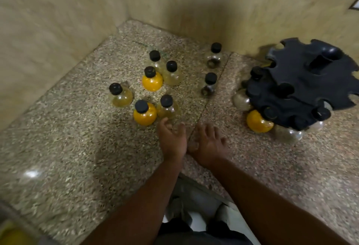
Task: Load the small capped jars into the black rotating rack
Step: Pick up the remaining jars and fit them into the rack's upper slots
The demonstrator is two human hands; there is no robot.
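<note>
Reaching for jar nearest counter front edge | left hand loose, empty | right hand spread, seemingly empty | grip neck, slot into rack notch

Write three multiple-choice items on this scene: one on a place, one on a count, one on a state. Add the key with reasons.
1. Where does the black rack stand?
A) right of the loose jars
B) left of them
C) between the hands

2. How many loose jars on the counter hold bright orange contents?
A) none
B) two
C) five

3. The left hand and right hand hold:
A) a jar each
B) one cap
C) nothing

Key:
1 A: the rack sits at the far right by the wall.
2 B: one orange jar stands behind another.
3 C: both hands are empty.
</note>
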